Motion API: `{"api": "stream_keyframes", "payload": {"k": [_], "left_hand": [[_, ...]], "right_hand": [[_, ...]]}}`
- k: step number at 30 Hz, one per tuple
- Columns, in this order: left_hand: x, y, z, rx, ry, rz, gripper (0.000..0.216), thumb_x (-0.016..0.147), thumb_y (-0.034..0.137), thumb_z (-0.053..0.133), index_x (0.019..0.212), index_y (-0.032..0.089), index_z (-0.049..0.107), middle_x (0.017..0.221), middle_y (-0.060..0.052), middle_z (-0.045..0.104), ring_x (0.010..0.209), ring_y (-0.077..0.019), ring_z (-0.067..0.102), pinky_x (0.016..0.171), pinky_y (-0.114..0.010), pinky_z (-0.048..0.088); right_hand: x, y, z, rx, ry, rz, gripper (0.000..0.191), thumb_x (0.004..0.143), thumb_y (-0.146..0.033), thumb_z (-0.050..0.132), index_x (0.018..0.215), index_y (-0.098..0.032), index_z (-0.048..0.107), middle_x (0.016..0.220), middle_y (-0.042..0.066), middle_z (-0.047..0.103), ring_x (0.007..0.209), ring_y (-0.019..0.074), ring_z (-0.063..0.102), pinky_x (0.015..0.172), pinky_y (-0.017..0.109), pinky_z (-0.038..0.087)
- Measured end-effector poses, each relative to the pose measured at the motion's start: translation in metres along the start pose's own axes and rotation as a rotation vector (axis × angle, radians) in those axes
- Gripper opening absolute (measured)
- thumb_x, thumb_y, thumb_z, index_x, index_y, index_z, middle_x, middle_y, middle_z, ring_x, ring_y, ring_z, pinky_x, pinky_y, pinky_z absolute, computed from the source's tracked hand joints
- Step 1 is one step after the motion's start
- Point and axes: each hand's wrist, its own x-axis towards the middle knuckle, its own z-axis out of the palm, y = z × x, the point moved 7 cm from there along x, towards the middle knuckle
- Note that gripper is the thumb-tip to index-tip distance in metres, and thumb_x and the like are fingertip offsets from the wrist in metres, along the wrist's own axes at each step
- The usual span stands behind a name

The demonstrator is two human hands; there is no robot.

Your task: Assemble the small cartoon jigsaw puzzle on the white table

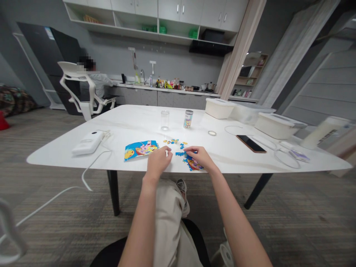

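Note:
Near the table's front edge, my right hand [202, 158] is closed in a pinch at the upper edge of a partly joined blue jigsaw puzzle [194, 165], its fingertips on a puzzle piece. The hand covers part of the puzzle. My left hand [158, 161] is curled to the left of it, thumb and forefinger together; whatever they hold is too small to make out. A glossy cartoon picture sheet [136, 150] lies just left of that hand. Loose puzzle pieces [174, 141] are scattered beyond both hands.
Farther back stand a clear jar [165, 120] and a printed canister [188, 119], with a ring-shaped lid [211, 133] beside them. A phone [251, 144], cables and storage boxes [219, 108] are on the right. A white power bank-like device [88, 142] lies left. A person [97, 83] sits behind.

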Motion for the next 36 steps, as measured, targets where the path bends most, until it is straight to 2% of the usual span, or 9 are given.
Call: {"api": "stream_keyframes", "payload": {"k": [4, 8, 11, 14, 16, 20, 24, 30, 36], "left_hand": [[-0.036, 0.009, 0.011, -0.005, -0.008, -0.123, 0.025, 0.089, 0.032, 0.047, 0.095, 0.024, 0.071, 0.075, -0.006, 0.071, 0.073, -0.0240, 0.065, 0.063, -0.032, 0.040], [-0.053, 0.027, 0.013, 0.005, 0.111, 0.101, 0.024, 0.090, 0.023, 0.047, 0.101, 0.022, 0.068, 0.092, -0.008, 0.071, 0.092, -0.0249, 0.062, 0.078, -0.036, 0.042], [-0.056, 0.033, 0.017, 0.043, 0.112, 0.223, 0.026, 0.094, 0.023, 0.043, 0.104, 0.022, 0.067, 0.096, -0.009, 0.069, 0.095, -0.0250, 0.060, 0.082, -0.039, 0.040], [-0.056, 0.033, 0.019, 0.039, 0.096, 0.276, 0.027, 0.096, 0.024, 0.042, 0.111, 0.022, 0.064, 0.096, -0.007, 0.069, 0.094, -0.0240, 0.060, 0.081, -0.039, 0.040], [-0.056, 0.032, 0.019, 0.028, 0.101, 0.273, 0.026, 0.096, 0.024, 0.042, 0.111, 0.022, 0.064, 0.098, -0.007, 0.069, 0.095, -0.0236, 0.060, 0.081, -0.039, 0.040], [-0.055, 0.030, 0.020, 0.000, 0.112, 0.239, 0.024, 0.095, 0.022, 0.044, 0.110, 0.021, 0.063, 0.100, -0.008, 0.070, 0.096, -0.0235, 0.061, 0.081, -0.038, 0.040], [-0.056, 0.031, 0.019, -0.009, 0.126, 0.223, 0.027, 0.094, 0.021, 0.046, 0.116, 0.019, 0.061, 0.100, -0.007, 0.070, 0.096, -0.0230, 0.061, 0.082, -0.039, 0.040], [-0.059, 0.036, 0.017, 0.120, 0.128, 0.245, 0.032, 0.096, 0.022, 0.045, 0.124, 0.023, 0.060, 0.095, -0.005, 0.064, 0.093, -0.0225, 0.057, 0.079, -0.038, 0.038], [-0.061, 0.039, 0.016, 0.179, 0.123, 0.247, 0.030, 0.096, 0.023, 0.044, 0.121, 0.024, 0.061, 0.095, -0.006, 0.061, 0.092, -0.0233, 0.054, 0.078, -0.039, 0.034]], "right_hand": [[-0.002, -0.002, -0.001, -0.031, -0.010, -0.012, 0.027, 0.075, -0.030, 0.064, 0.095, -0.018, 0.077, 0.074, 0.003, 0.070, 0.056, 0.0120, 0.056, 0.049, 0.022, 0.045], [-0.004, -0.005, -0.003, -0.100, 0.014, -0.032, 0.022, 0.073, -0.030, 0.064, 0.088, -0.018, 0.076, 0.074, 0.003, 0.068, 0.061, 0.0135, 0.058, 0.052, 0.023, 0.046], [-0.005, -0.009, -0.005, -0.169, 0.044, -0.031, 0.021, 0.074, -0.029, 0.060, 0.085, -0.019, 0.074, 0.074, 0.003, 0.068, 0.059, 0.0143, 0.058, 0.050, 0.024, 0.046], [-0.006, -0.025, -0.005, -0.222, 0.085, -0.139, 0.020, 0.075, -0.025, 0.057, 0.085, -0.020, 0.073, 0.078, 0.003, 0.071, 0.069, 0.0156, 0.062, 0.062, 0.026, 0.050], [-0.007, -0.035, 0.001, -0.235, 0.058, -0.192, 0.020, 0.076, -0.023, 0.057, 0.088, -0.020, 0.072, 0.080, 0.003, 0.072, 0.072, 0.0155, 0.063, 0.070, 0.028, 0.051], [-0.006, -0.039, 0.018, -0.263, -0.059, -0.173, 0.018, 0.076, -0.018, 0.057, 0.087, -0.020, 0.072, 0.078, 0.002, 0.072, 0.068, 0.0150, 0.064, 0.070, 0.027, 0.050], [-0.005, -0.034, 0.022, -0.296, -0.039, -0.163, 0.013, 0.076, -0.019, 0.060, 0.083, -0.019, 0.071, 0.077, 0.002, 0.072, 0.071, 0.0158, 0.064, 0.072, 0.028, 0.049], [-0.006, -0.030, 0.022, -0.293, -0.063, -0.167, 0.011, 0.076, -0.025, 0.062, 0.081, -0.018, 0.069, 0.078, 0.002, 0.071, 0.069, 0.0151, 0.061, 0.069, 0.027, 0.047], [-0.008, -0.031, 0.023, -0.371, -0.066, -0.177, 0.010, 0.075, -0.026, 0.062, 0.078, -0.019, 0.069, 0.073, 0.001, 0.068, 0.066, 0.0151, 0.058, 0.068, 0.028, 0.046]]}}
